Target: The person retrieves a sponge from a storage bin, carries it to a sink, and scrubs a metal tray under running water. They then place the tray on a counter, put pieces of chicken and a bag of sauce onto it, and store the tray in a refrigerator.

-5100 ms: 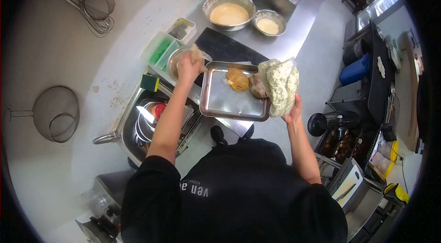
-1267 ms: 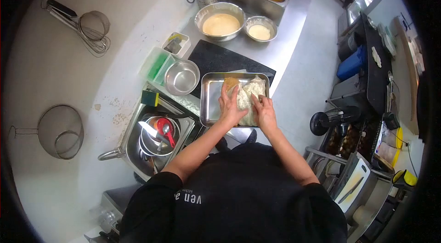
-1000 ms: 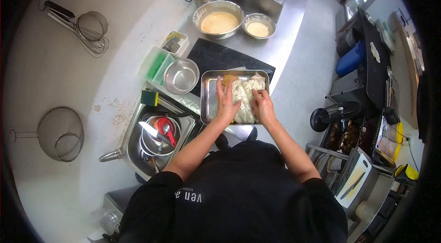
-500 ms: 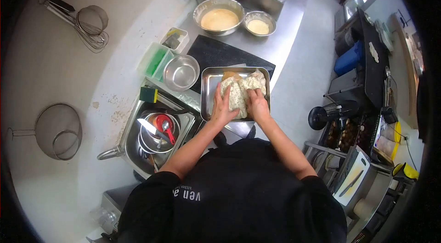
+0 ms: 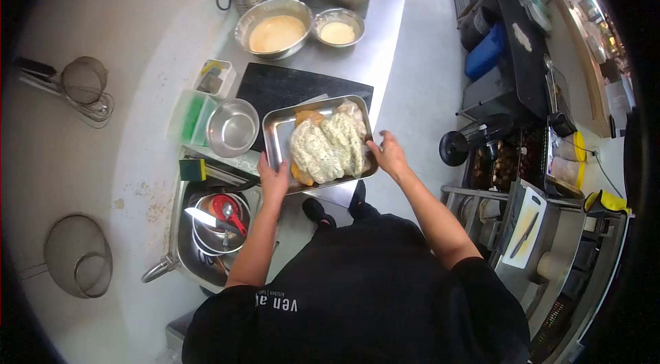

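A rectangular metal tray [image 5: 273, 136] sits askew in front of me, over the near side of the black board. In it lie pieces of raw-looking meat [image 5: 323, 147] coated in a pale, green-flecked marinade, with orange-tinted parts showing at the edges. My left hand [image 5: 273, 182] grips the tray's near left side, thumb on the rim and fingers hidden outside. At the right side, my right hand [image 5: 390, 158] has its thumb on the rim; one finger sticks out, and the others are partly hidden. Neither hand touches the meat.
The black board [image 5: 265, 82] lies on a steel counter. Beyond stand a large batter bowl [image 5: 242, 37] and a smaller bowl [image 5: 356, 37]. An upright-sided metal bowl [image 5: 232, 128] is at left. The sink [image 5: 185, 240] holds a knife [image 5: 206, 217] and a red utensil [image 5: 237, 222].
Both hands have come off the meat and moved to the tray's sides. The tray has turned slightly. My view has shifted to the right, so the surroundings appear farther left.
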{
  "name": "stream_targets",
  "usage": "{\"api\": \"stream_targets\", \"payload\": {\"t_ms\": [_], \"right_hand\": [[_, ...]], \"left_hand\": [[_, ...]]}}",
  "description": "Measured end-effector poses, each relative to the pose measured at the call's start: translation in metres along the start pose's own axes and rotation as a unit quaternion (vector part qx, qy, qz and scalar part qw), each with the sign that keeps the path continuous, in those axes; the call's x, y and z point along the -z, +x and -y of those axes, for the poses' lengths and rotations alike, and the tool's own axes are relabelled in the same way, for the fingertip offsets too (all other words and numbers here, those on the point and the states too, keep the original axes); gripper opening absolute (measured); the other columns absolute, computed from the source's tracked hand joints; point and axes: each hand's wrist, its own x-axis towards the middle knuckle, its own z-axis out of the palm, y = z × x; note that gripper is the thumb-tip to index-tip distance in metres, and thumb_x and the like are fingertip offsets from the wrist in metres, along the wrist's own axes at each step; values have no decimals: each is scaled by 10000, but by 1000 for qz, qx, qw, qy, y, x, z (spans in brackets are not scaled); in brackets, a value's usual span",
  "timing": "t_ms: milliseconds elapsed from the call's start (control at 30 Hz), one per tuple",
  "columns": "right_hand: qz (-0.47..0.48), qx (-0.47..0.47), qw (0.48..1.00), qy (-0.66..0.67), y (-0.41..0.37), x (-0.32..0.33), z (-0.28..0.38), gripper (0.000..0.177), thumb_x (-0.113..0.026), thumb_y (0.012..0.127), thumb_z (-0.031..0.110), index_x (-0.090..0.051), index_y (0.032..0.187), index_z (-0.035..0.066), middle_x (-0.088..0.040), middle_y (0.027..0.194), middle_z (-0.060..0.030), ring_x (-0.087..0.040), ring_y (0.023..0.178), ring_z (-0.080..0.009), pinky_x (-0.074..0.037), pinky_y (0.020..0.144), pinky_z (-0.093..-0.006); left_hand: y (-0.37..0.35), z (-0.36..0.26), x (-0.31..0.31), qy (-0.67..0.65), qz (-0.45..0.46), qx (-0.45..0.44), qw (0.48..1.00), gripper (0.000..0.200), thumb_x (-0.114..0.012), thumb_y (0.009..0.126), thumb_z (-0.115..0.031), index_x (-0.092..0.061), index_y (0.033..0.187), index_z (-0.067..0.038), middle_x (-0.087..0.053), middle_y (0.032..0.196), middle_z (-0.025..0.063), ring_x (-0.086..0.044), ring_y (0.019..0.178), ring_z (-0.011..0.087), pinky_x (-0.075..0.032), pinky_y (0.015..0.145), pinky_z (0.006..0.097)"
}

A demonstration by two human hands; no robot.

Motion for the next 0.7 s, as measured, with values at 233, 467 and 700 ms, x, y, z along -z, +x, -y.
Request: {"api": "stream_targets", "payload": {"t_ms": [233, 467, 700], "right_hand": [[76, 16, 984, 160, 24, -67, -64, 417, -492, 935, 342, -569, 1021, -59, -626, 865, -293, -600, 835, -465, -472, 745, -476], [124, 69, 968, 208, 61, 32, -117, 314, -502, 929, 230, -595, 823, -50, -579, 728, -299, -569, 725, -477, -438, 651, -507], [148, 63, 982, 102, 142, 203, -201, 381, -539, 923, 333, -644, 865, -28, -592, 678, -254, -591, 637, -405, -454, 620, -448]], "left_hand": [[35, 16, -3, -4, 48, 139, 989, 344, -567, 898, -234, -605, 1039, 78, -666, 909, 177, -626, 808, 232, -468, 741, 348], [-4, -77, -52, 3, -8, 226, 974, 427, -539, 911, -261, -543, 1147, 95, -632, 1098, 178, -605, 994, 238, -461, 850, 344], [-1, -210, -193, -302, 129, 335, 883, 484, -551, 875, -346, -535, 1184, 26, -625, 1092, 151, -611, 991, 253, -477, 886, 370]]}}
